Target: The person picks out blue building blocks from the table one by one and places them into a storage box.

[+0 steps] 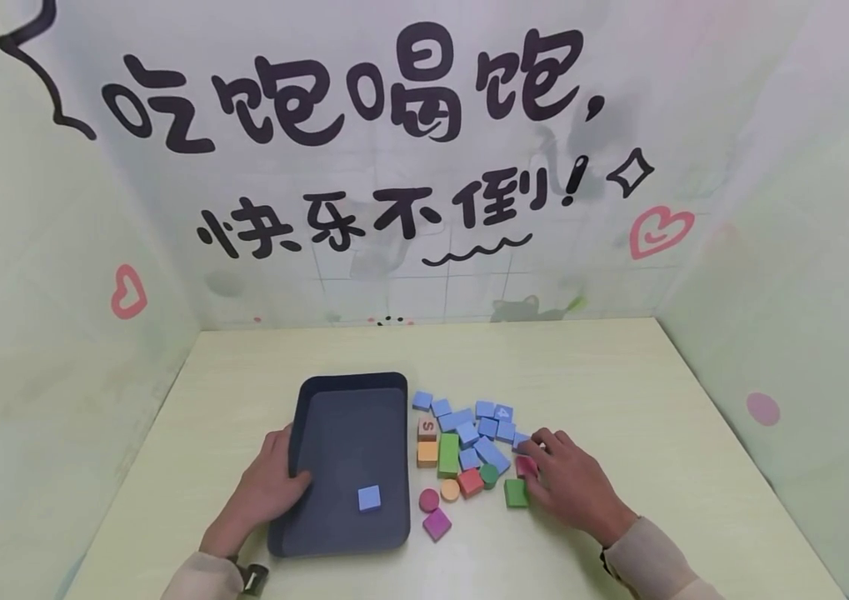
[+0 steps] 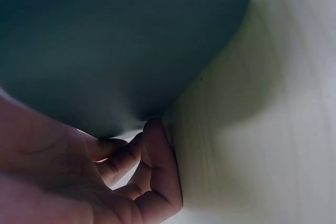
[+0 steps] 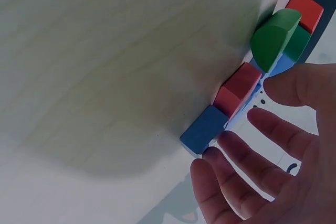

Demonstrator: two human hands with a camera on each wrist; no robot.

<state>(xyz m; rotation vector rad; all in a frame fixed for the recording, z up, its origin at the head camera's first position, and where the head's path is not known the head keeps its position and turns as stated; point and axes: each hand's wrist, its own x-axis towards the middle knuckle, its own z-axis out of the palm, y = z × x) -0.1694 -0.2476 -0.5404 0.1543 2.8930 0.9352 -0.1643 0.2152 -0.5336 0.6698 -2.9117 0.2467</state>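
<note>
Head view: tray (image 1: 345,442) is being gripped at its left side by left hand (image 1: 268,482) while rightmost blue block (image 1: 518,441), best pinched squarely, is apparently being touched by right hand (image 1: 576,483), fingers spread.

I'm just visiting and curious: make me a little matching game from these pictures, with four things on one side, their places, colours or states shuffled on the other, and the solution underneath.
Things:
1. The person's left hand
2. The person's right hand
3. The lone block inside the tray
4. The long block beside the orange block

Matches:
A. Green
B. At the right end of the block pile
C. Light blue
D. Holding the tray's side

Pairs: 1-D, 2-B, 3-C, 4-A
</note>
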